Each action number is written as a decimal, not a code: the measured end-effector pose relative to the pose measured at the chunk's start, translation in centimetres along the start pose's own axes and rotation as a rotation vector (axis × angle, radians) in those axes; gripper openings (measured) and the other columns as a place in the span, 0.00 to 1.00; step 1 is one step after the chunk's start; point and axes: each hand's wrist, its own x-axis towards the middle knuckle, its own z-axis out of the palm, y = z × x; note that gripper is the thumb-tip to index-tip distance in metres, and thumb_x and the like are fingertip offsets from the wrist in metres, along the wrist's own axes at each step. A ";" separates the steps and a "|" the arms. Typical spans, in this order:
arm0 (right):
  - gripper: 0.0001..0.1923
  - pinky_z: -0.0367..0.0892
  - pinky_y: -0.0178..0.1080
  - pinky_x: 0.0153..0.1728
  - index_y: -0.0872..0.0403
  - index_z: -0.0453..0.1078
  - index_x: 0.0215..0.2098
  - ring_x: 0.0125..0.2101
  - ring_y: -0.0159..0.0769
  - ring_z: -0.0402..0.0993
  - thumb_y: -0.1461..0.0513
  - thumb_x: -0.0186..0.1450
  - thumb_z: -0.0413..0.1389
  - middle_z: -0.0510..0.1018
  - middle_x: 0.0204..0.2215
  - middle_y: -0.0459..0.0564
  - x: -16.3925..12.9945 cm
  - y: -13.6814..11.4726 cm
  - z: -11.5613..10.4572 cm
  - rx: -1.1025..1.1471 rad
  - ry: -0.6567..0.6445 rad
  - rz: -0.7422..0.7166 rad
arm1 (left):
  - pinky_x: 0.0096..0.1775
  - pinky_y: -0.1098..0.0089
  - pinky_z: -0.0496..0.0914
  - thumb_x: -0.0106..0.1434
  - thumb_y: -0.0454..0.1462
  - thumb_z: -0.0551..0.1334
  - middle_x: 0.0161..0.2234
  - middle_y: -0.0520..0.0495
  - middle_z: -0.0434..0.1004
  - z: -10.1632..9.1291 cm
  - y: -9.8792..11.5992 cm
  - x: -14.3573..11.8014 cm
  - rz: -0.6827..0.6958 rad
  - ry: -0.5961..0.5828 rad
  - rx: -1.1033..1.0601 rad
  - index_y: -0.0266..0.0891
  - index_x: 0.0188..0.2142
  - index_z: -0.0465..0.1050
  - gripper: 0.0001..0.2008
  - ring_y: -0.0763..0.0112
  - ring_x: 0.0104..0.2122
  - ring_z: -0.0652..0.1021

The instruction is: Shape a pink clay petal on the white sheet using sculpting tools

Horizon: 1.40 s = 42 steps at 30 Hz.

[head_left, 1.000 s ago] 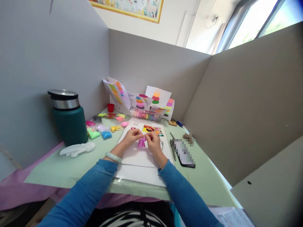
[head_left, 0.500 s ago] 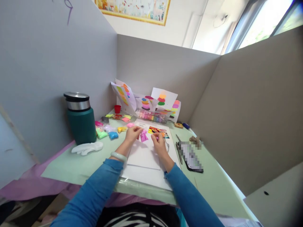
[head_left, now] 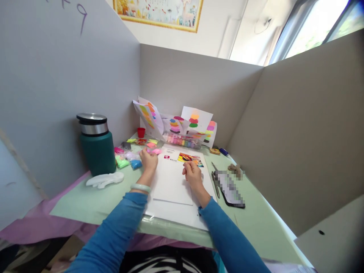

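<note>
My left hand (head_left: 149, 162) is over the left edge of the white paper, by the small packets, its fingers curled. A bit of the purple packet (head_left: 148, 151) shows at its fingertips; most of it is hidden behind the hand. Just right of that lies a pink packet (head_left: 157, 151). Above the printed picture's lower edge, my right hand (head_left: 192, 175) is closed, thumb and fingers pressed together; whatever is in them is hidden. Beneath both hands lie a white sheet (head_left: 172, 189) and a larger board with a colourful printed picture (head_left: 187, 157).
A green flask (head_left: 98, 151) and a white glove (head_left: 105, 179) stand at left, near blue (head_left: 136, 164) and green packets (head_left: 122, 162). Behind are a red cup (head_left: 141, 132) and colour-swatch papers (head_left: 197, 118). A pen (head_left: 215, 184) and a blurred-out phone (head_left: 229, 189) lie at right.
My left hand has moved left with the purple packet, from above the paper to the row of packets. The right hand has stayed nearly in place, and the purple bit at its fingers no longer shows.
</note>
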 end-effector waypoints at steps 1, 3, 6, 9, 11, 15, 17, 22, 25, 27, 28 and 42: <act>0.15 0.58 0.32 0.17 0.54 0.65 0.29 0.12 0.26 0.60 0.52 0.65 0.49 0.71 0.17 0.41 0.0 -0.1 0.0 -0.013 0.018 -0.008 | 0.42 0.66 0.68 0.55 0.30 0.58 0.42 0.42 0.73 0.5 0.3 -0.6 0.022 0.064 0.062 0.38 0.47 0.67 0.18 0.64 0.43 0.73; 0.14 0.60 0.32 0.19 0.54 0.66 0.31 0.14 0.27 0.63 0.53 0.64 0.50 0.73 0.20 0.43 0.0 -0.2 -0.1 -0.027 0.053 -0.030 | 0.37 0.67 0.69 0.55 0.31 0.59 0.36 0.45 0.74 1.5 0.7 -1.8 -0.014 -0.130 0.097 0.37 0.41 0.70 0.12 0.67 0.34 0.75; 0.14 0.66 0.35 0.25 0.55 0.68 0.41 0.20 0.30 0.69 0.55 0.65 0.49 0.77 0.28 0.48 0.0 -0.1 0.0 -0.064 0.053 -0.106 | 0.29 0.68 0.69 0.54 0.35 0.63 0.28 0.47 0.75 2.6 0.9 -3.3 -0.233 -0.643 -0.054 0.34 0.35 0.72 0.08 0.71 0.24 0.75; 0.15 0.68 0.40 0.39 0.54 0.70 0.45 0.34 0.36 0.74 0.57 0.66 0.47 0.78 0.38 0.53 0.3 0.4 0.2 -0.171 0.053 -0.278 | 0.34 0.66 0.71 0.52 0.36 0.68 0.32 0.43 0.78 2.6 1.3 -4.1 -0.376 -0.856 -0.280 0.32 0.39 0.74 0.14 0.68 0.29 0.78; 0.13 0.65 0.43 0.45 0.53 0.73 0.42 0.42 0.39 0.72 0.59 0.66 0.48 0.77 0.40 0.53 0.4 0.7 0.2 -0.262 0.048 -0.390 | 0.39 0.64 0.71 0.51 0.34 0.69 0.35 0.40 0.79 2.2 1.7 -4.4 -0.444 -0.933 -0.388 0.31 0.40 0.74 0.16 0.66 0.34 0.79; 0.13 0.63 0.44 0.47 0.52 0.76 0.40 0.44 0.41 0.69 0.60 0.66 0.49 0.75 0.41 0.54 0.6 1.2 0.2 -0.438 0.052 -0.445 | 0.45 0.63 0.70 0.54 0.31 0.68 0.38 0.38 0.78 1.8 2.3 -4.9 -0.509 -1.060 -0.506 0.31 0.39 0.75 0.12 0.65 0.39 0.78; 0.15 0.62 0.44 0.47 0.52 0.75 0.43 0.45 0.41 0.68 0.61 0.67 0.47 0.75 0.42 0.55 0.5 1.3 0.3 -0.537 0.054 -0.439 | 0.46 0.63 0.70 0.55 0.31 0.67 0.38 0.38 0.78 1.9 2.4 -4.9 -0.527 -1.070 -0.532 0.31 0.39 0.75 0.11 0.66 0.39 0.78; 0.23 0.55 0.49 0.53 0.57 0.63 0.59 0.55 0.47 0.60 0.59 0.68 0.48 0.68 0.56 0.58 -0.6 0.6 1.6 -0.798 -0.101 -0.458 | 0.45 0.65 0.69 0.60 0.38 0.62 0.36 0.40 0.78 2.0 2.3 -4.3 -0.506 -0.880 -0.627 0.33 0.36 0.75 0.09 0.67 0.38 0.77; 0.28 0.50 0.51 0.57 0.57 0.55 0.64 0.61 0.48 0.52 0.56 0.67 0.49 0.60 0.62 0.58 -1.2 0.0 2.5 -0.884 -0.201 -0.535 | 0.43 0.66 0.70 0.63 0.46 0.58 0.36 0.40 0.78 2.0 2.3 -4.1 -0.566 -0.886 -0.637 0.35 0.35 0.75 0.16 0.64 0.40 0.77; 0.30 0.47 0.52 0.58 0.58 0.53 0.65 0.63 0.47 0.48 0.55 0.67 0.48 0.57 0.63 0.59 -1.2 -0.1 2.7 -0.915 -0.224 -0.551 | 0.43 0.65 0.69 0.63 0.51 0.55 0.37 0.39 0.78 2.1 2.4 -4.1 -0.610 -0.966 -0.605 0.35 0.37 0.74 0.21 0.62 0.42 0.76; 0.31 0.45 0.52 0.59 0.58 0.53 0.65 0.64 0.48 0.47 0.55 0.67 0.48 0.56 0.63 0.59 -1.1 -0.1 2.6 -0.928 -0.214 -0.536 | 0.44 0.65 0.69 0.63 0.52 0.55 0.38 0.38 0.78 2.1 2.4 -4.0 -0.620 -1.001 -0.589 0.35 0.38 0.74 0.23 0.61 0.43 0.76; 0.31 0.43 0.53 0.59 0.61 0.52 0.65 0.64 0.48 0.47 0.54 0.68 0.48 0.55 0.63 0.62 -0.8 -0.2 2.0 -0.935 -0.200 -0.534 | 0.50 0.62 0.67 0.62 0.57 0.50 0.42 0.34 0.75 1.9 2.9 -3.8 -0.585 -0.891 -0.645 0.33 0.42 0.72 0.30 0.59 0.47 0.74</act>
